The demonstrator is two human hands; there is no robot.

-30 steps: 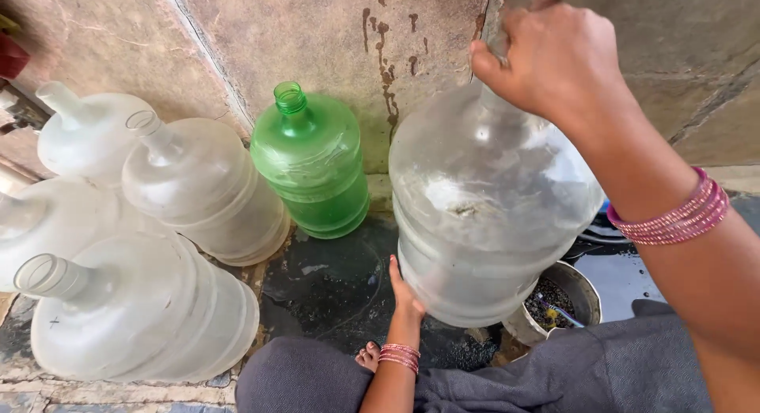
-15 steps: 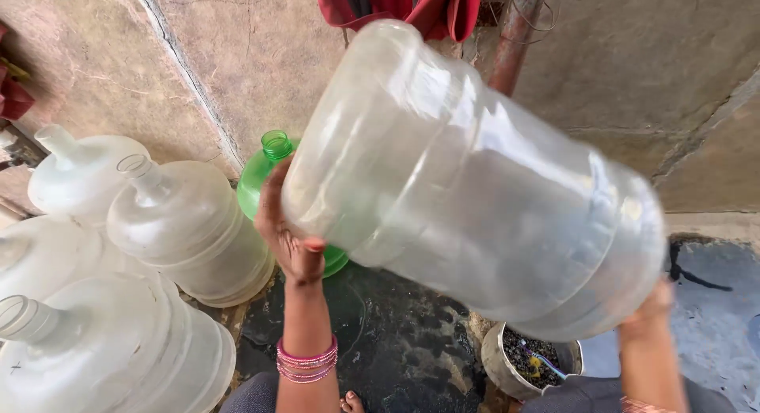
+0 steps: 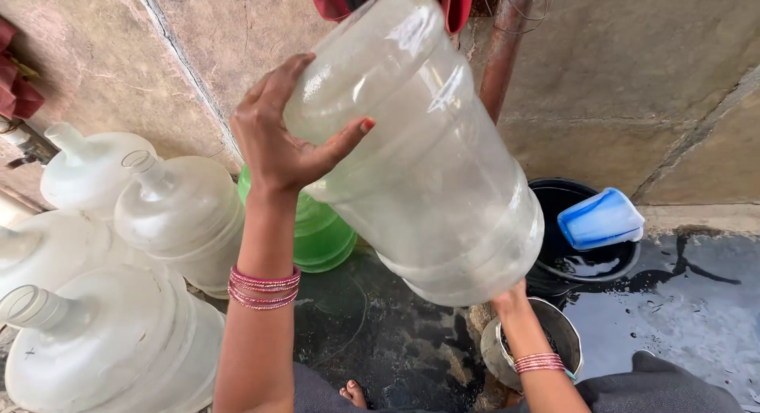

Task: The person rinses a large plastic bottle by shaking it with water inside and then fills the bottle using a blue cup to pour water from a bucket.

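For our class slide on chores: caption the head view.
Both hands, left hand and right hand, tilt a clear water jug beside the green jug.

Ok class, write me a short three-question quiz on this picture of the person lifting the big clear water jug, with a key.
1. True or false: the large clear jug is held off the ground, tilted, by both hands.
2. Which hand grips the upper end of the jug? A) left hand B) right hand
3. What colour is the jug standing by the wall behind the left forearm?

Key
1. True. One hand is at each end and the jug slants across the view.
2. A. The right hand supports the lower end from beneath.
3. Green. The jugs to its left are cloudy white.
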